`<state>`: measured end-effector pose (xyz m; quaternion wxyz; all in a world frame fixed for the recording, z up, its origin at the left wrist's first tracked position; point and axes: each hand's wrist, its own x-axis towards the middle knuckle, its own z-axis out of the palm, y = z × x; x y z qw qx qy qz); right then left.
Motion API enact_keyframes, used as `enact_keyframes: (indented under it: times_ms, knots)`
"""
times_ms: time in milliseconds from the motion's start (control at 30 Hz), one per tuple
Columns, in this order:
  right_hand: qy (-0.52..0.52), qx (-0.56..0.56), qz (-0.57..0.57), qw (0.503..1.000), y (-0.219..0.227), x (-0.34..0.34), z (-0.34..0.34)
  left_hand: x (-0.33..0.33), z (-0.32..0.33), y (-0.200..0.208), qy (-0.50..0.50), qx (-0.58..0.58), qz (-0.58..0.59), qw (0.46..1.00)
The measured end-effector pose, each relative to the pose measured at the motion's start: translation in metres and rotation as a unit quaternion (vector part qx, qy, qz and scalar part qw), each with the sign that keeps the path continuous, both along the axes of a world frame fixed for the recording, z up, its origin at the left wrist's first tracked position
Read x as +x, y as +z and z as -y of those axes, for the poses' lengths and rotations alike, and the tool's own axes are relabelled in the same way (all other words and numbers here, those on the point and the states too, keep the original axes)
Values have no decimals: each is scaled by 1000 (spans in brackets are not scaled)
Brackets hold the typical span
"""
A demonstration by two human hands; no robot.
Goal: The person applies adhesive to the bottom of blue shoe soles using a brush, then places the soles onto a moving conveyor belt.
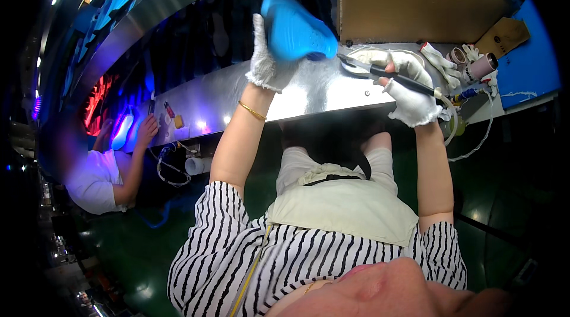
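My left hand [262,66], in a white glove with bare arm and bracelet, is raised over the metal bench and holds a blue shoe last [297,26], blurred by motion. The thumb stands along its left side; the other fingers are hidden behind it. My right hand [414,102], in a white fingerless glove, is closed round a black-handled, plier-like tool [409,81] with a pale hose. Its metal tip points left, close to the blue last but apart from it. A whitish shoe-shaped piece [374,54] lies on the bench behind the tool.
A large cardboard panel [415,2] stands behind the bench [320,94]. Gloves [439,63] and a roll [481,66] lie at the right, by a blue surface [528,56]. Dark shoe forms line the shelf [219,32]. At left, a co-worker [98,183] handles a lit blue piece.
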<state>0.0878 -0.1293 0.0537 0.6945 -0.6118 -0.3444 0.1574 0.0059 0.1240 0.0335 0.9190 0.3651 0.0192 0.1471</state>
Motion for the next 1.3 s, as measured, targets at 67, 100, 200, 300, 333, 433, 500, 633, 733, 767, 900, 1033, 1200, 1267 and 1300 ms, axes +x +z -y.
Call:
enact_keyframes:
  times_ms: [67,100,200,300,333,433,500,633,733,767,900,1033,1200,1267,1300]
  knots:
    - [-17,20,-57,998,-7,-7,-4,2,-8,-18,-162,-167,-57,971]
    - [-28,14,-62,998,-10,-6,-3,-1,1,-25,-227,-188,-30,955]
    - [-50,-11,-44,998,-29,-7,-7,-23,34,-45,-286,-378,29,880]
    - [-92,14,-18,995,-30,-8,-15,-27,64,-57,-180,-255,-8,950]
    - [-118,-32,-18,992,-23,-8,-15,-25,77,-55,-178,-238,6,955]
    - [-141,-8,29,990,-25,-13,-25,-27,103,-55,-169,-190,-5,967]
    - [-83,10,59,995,-26,-24,-25,-26,111,-54,-138,-172,-27,975]
    - [-43,-12,-1,999,-16,-35,-10,-22,109,-62,-134,-205,-35,969]
    - [-90,-11,90,992,-26,-30,-12,-21,109,-53,-109,-171,-50,978]
    - [-66,8,81,994,-25,-35,-16,-20,111,-48,-96,-173,-47,979]
    - [0,-26,141,990,-19,-50,-11,-11,106,-57,-60,-188,-13,980]
    - [-32,-87,128,987,-17,-51,-5,-15,100,-57,-53,-188,-10,981]
    - [27,-56,198,978,-22,-59,-5,-15,94,-55,-29,-161,-40,986]
    - [37,-71,127,989,-24,-62,-2,-18,92,-53,-14,-146,-47,988]
    - [30,-89,100,991,-23,-63,-1,-18,90,-54,-9,-151,-46,987]
